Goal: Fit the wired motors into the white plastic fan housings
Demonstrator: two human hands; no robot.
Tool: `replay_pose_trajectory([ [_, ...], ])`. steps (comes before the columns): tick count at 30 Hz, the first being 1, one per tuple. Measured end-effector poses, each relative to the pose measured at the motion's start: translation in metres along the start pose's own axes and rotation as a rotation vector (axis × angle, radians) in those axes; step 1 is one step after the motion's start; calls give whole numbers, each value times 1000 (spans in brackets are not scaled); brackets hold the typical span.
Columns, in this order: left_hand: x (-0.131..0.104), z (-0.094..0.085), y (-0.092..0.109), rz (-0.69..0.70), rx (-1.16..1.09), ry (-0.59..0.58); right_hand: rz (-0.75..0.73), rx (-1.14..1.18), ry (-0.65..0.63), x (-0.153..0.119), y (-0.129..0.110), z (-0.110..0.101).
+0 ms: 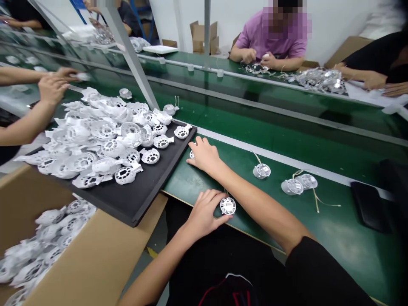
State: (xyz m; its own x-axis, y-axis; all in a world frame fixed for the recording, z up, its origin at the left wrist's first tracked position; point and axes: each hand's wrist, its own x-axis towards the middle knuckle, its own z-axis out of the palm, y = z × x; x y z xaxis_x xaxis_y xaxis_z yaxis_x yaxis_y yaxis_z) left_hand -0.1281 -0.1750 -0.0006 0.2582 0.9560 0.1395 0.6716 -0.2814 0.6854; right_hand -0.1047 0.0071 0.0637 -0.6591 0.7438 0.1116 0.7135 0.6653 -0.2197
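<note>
My left hand [207,211] holds a round white part [228,206] between thumb and fingers at the table's front edge; its slotted face points up. Farther forward, my right hand [204,155] has its thumb and fingers around another white part [191,154], mostly hidden beneath the hand, just right of the black tray [149,195]. White slotted covers [108,127] lie heaped on that tray. Right of my right forearm, a round part with wires [262,171] stands on the green table [331,238], and two more [292,187] sit close together beyond it.
A cardboard box [105,250] with more white covers stands below the tray at left. A black phone-like object [369,206] lies at right. A metal post [130,55] rises behind the tray. Another person's hands [52,87] work at left; people sit across the line.
</note>
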Motion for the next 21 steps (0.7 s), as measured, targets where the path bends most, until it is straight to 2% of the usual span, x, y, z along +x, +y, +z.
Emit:
replay_pose_trajectory([
  [3,-1,2,1,19,20,28,-34,8,72,-28,12,-8],
  [6,-2,5,2,20,38,61,37,38,173,-96,37,-18],
  [10,-2,10,2,-15,41,95,312,22,108,-202,73,-17],
  [13,-3,10,3,-30,24,103,420,28,39,-255,94,-14],
  [15,-5,9,4,-60,3,108,413,93,-58,-271,104,-18],
  [18,-7,10,6,-108,-9,112,370,225,-191,-272,111,-31],
  [19,-7,10,6,-114,-6,114,365,270,-196,-269,109,-35],
  [21,-8,12,6,-114,5,117,341,384,-115,-258,98,-38],
])
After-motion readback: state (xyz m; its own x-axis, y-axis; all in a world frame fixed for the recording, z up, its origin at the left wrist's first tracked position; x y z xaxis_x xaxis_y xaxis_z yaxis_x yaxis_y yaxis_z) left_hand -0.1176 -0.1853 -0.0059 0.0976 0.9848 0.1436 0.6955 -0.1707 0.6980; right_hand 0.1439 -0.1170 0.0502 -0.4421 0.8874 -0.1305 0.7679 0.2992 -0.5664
